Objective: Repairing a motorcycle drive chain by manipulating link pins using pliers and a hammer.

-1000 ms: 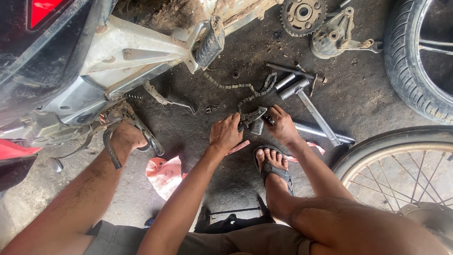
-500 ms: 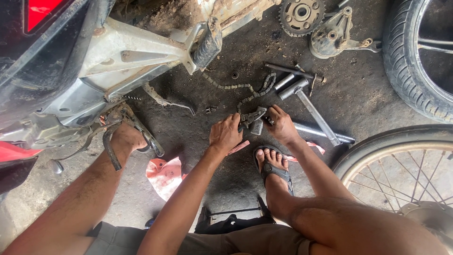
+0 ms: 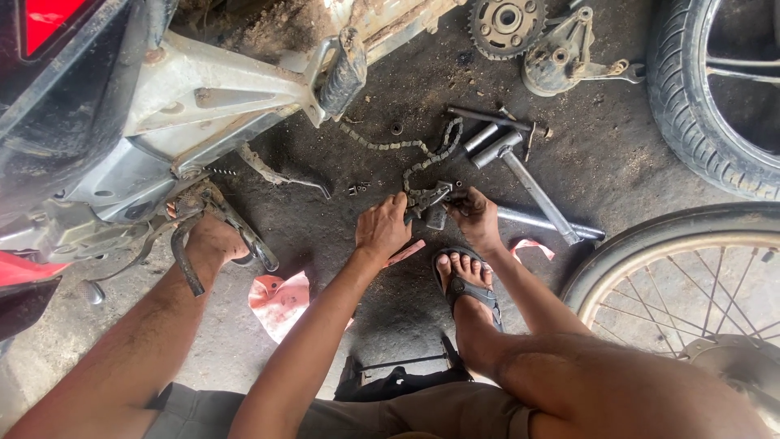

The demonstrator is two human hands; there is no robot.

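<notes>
1. We're squatting on the oil-stained concrete floor (image 3: 341,244) beside a stripped motorcycle; both hands meet over a small dark metal chain tool (image 3: 432,199) at the near end of the greasy steel drive chain (image 3: 406,150).
2. Left hand (image 3: 383,230): fingers curled over the tool's left side, bracing it against the floor. Right hand (image 3: 474,215): fingers clenched on its right end, the grip partly hidden by the knuckles.
3. Chain lies loose on the floor, snaking from the tool up toward the motorcycle's black rubber footpeg (image 3: 345,75). It is off the toothed steel sprocket (image 3: 505,23), which sits well apart at the top.
4. Step in hand, as we read it: working one link at the chain's end, pressing or seating a pin.
5. Next move likely calls for keeping the tool square on the link while the right hand applies force; a slip would skew the pin.
6. Steel hammer (image 3: 528,183) lies just right of our hands, within reach.
</notes>
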